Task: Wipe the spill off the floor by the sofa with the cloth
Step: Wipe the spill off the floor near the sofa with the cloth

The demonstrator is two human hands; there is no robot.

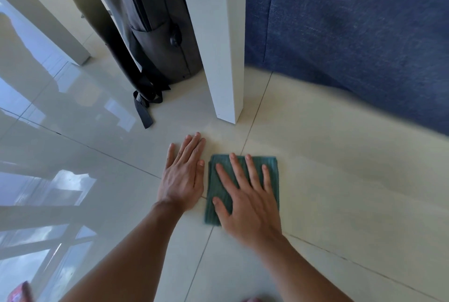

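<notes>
Head view shows the shiny tiled floor (pixel 340 180); the blue sofa (pixel 352 29) is at the top right; a white post (pixel 218 46) stands beside a dark backpack (pixel 155 34); the right hand (pixel 247 202) lies flat with fingers spread on the green cloth (pixel 273 170); the left hand (pixel 183 175) lies flat on bare tile, fingers together, just beside it.

We see the folded teal cloth (pixel 243 187) lying flat on the glossy pale floor (pixel 340 180), blue sofa (pixel 352 34) at two o'clock.
</notes>
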